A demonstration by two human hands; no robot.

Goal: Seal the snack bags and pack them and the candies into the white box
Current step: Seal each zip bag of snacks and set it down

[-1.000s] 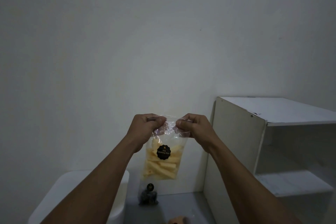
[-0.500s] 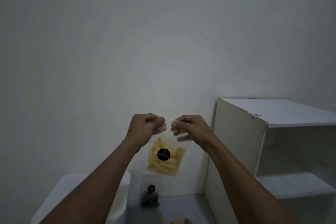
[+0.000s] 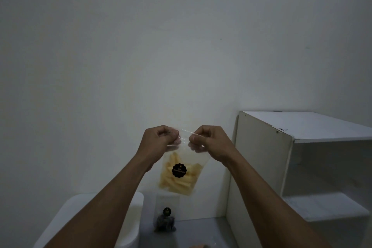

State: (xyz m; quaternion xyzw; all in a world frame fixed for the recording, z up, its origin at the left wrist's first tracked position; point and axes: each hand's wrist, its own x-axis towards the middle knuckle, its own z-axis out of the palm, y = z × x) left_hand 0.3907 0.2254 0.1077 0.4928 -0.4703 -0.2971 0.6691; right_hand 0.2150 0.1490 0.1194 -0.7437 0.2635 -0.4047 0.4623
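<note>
— Snack bag [image 3: 179,169] first: a clear plastic pouch with pale yellow sticks inside and a round black label. Where is it?
— Up in the air in front of the plain pale wall [image 3: 141,46], hanging slightly tilted above the grey tabletop [image 3: 201,231]. Only the two hands support it.
— How do they have it?
— The left hand [image 3: 159,139] and the right hand [image 3: 209,141] both pinch its top edge, thumb against curled fingers. They are close together, with a short stretch of the strip bare between them.
— Which step, then?
— Sealing, I'd say. I cannot tell whether the strip is closed all along.
— And next?
— Probably the pinch runs along the whole strip, firm but without crushing the sticks. Then the bag goes down into the white rounded plastic box [image 3: 131,227] at lower left, beneath the left forearm.
— Anything else waiting?
— A second small clear bag with dark contents [image 3: 165,221] and the same black label stands on the tabletop against the wall, just beside the box. I cannot make out its seal. A white wooden shelf unit [image 3: 261,167] stands to the right. No candies are in view.
</note>
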